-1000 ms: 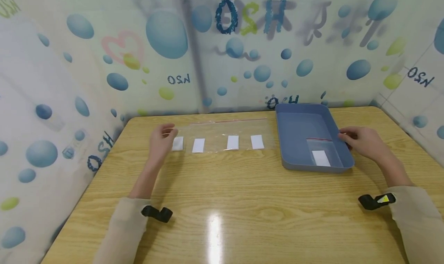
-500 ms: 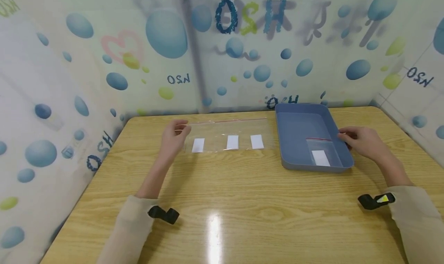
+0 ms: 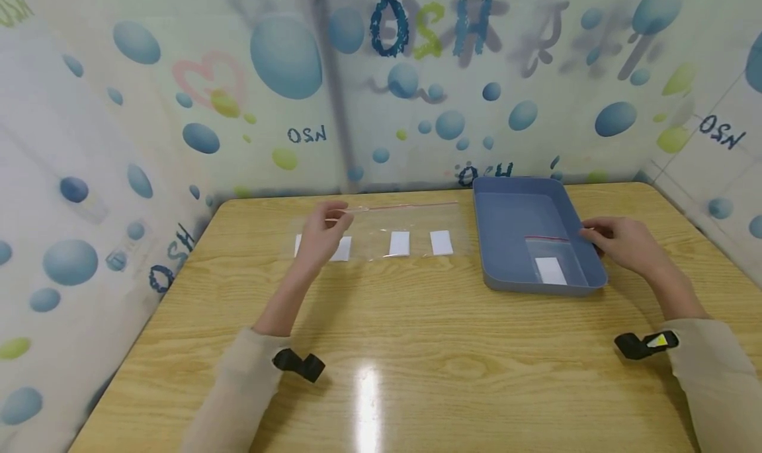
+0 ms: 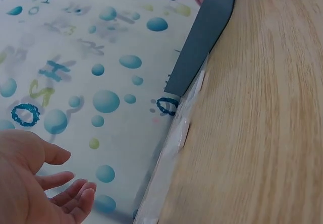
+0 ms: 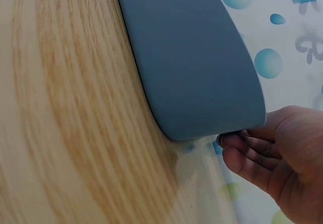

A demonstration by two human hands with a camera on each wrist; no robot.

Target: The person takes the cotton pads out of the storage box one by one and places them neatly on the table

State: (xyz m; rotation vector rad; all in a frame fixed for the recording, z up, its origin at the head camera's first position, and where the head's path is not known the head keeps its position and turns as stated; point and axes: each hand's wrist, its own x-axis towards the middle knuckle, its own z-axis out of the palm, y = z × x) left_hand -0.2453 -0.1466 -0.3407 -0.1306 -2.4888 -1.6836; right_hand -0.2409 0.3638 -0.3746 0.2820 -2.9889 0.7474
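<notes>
My left hand [image 3: 322, 236] hovers over the left part of a row of clear zip bags [image 3: 425, 218], fingers loosely bent and holding nothing. Each bag shows a white rectangle, such as the middle white card [image 3: 399, 244]; the hand partly covers the two at the left. At the right, my right hand [image 3: 625, 243] pinches the side wall of a blue-grey tray [image 3: 514, 218]. In the right wrist view, the thumb goes behind the tray wall [image 5: 197, 67] and the fingers stay outside. One small zip bag [image 3: 543, 248] with a white card [image 3: 551, 271] lies in the tray's near right corner.
The wooden table [image 3: 417, 347] runs up to a printed wall [image 3: 387, 109] with blue bubbles, right behind the bags and tray. The tray stands close to the right end of the bag row. Each wrist carries a black camera, such as the left wrist camera [image 3: 299, 365].
My left hand has moved right along the row, from the leftmost bag toward the second, uncovering part of the leftmost white card again. The right hand and the tray have stayed still.
</notes>
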